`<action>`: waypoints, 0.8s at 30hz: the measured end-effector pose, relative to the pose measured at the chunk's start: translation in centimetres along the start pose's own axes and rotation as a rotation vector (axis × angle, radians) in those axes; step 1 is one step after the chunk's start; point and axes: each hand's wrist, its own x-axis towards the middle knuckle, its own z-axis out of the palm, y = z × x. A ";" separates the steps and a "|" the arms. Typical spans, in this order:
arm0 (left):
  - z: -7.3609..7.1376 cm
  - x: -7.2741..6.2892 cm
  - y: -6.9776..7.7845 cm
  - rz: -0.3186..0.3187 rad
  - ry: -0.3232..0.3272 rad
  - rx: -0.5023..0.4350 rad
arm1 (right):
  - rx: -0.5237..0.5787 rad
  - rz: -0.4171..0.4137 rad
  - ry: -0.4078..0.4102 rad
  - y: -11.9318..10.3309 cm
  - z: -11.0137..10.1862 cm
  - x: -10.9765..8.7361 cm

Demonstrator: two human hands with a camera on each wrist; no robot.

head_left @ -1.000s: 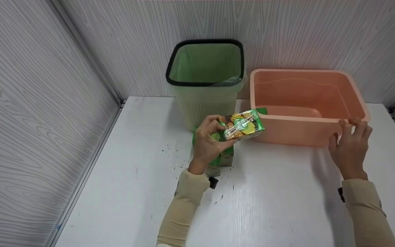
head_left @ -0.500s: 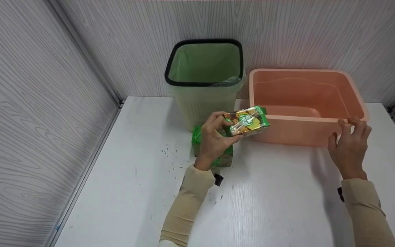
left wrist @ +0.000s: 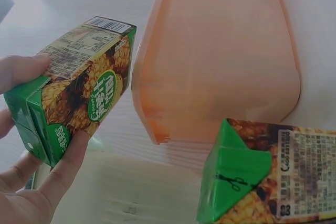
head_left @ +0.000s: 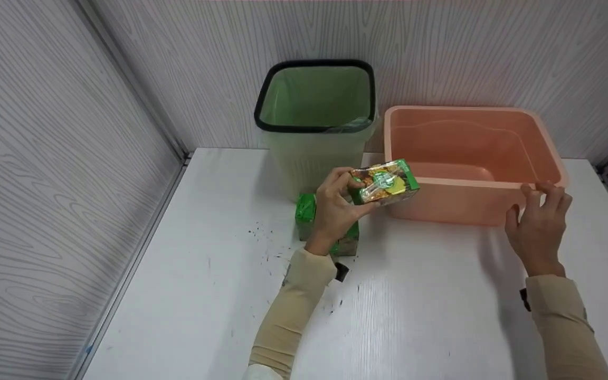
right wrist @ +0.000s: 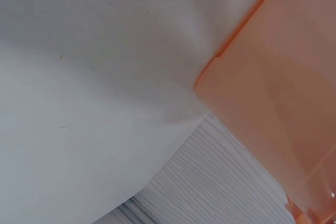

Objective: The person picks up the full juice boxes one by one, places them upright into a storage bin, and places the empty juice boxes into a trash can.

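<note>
My left hand (head_left: 333, 211) holds a juice carton (head_left: 388, 182) with green ends and pineapple pictures, pinched between thumb and fingers above the table. In the head view the carton overlaps the near left part of a pink plastic tub (head_left: 452, 203). The left wrist view shows the carton (left wrist: 84, 85) apart from the tub's wall (left wrist: 220, 66). At the tub's near right corner my right hand (head_left: 539, 227) grips the rim, fingers over it and thumb at the front wall. More green cartons (head_left: 305, 211) stand on the table, partly hidden behind my left hand and forearm.
A pale green bin (head_left: 314, 158) with a black rim stands left of the tub, near the back wall. Dark specks (head_left: 262, 232) are scattered on the white table (head_left: 188, 274). A second carton (left wrist: 247, 171) appears close to the left wrist camera.
My left hand has moved right and slightly away from me with the juice carton, uncovering more of the carton behind it. My right hand stays on the tub's rim.
</note>
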 end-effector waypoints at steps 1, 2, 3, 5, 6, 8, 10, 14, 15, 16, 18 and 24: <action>0.1 0.1 0.0 -0.004 0.000 -0.001 | 0.000 0.001 0.000 0.0 0.0 0.0; 0.1 0.1 0.0 -0.005 -0.001 -0.001 | -0.001 0.000 -0.001 0.0 0.0 0.0; 0.2 0.2 -0.1 -0.004 -0.001 0.000 | 0.001 0.002 -0.003 0.0 0.0 0.0; 0.3 0.3 -0.1 -0.001 -0.002 0.006 | 0.006 0.007 -0.005 0.0 0.0 0.0; 0.4 0.4 -0.1 -0.002 -0.002 0.007 | 0.008 0.011 -0.007 -0.1 0.0 0.0; 0.6 0.5 -0.2 -0.001 0.000 0.006 | 0.013 0.015 -0.009 -0.1 -0.1 0.0; 0.8 0.7 -0.2 -0.003 0.000 0.001 | 0.017 0.019 -0.005 -0.2 -0.1 0.0; 1.2 1.2 -0.3 0.003 -0.003 -0.014 | 0.016 0.022 -0.002 -0.1 -0.2 0.1; 1.3 1.4 -0.3 0.007 -0.006 -0.014 | 0.015 0.024 -0.003 -0.1 -0.2 0.1; 1.3 1.6 -0.3 0.008 -0.008 -0.013 | 0.014 0.026 -0.004 -0.1 -0.1 0.1; 1.5 1.9 -0.2 0.008 -0.010 -0.008 | 0.011 0.028 -0.008 0.0 -0.1 0.1; 2.1 2.4 -0.1 -0.019 -0.016 0.010 | 0.011 0.024 -0.006 -0.1 0.1 0.0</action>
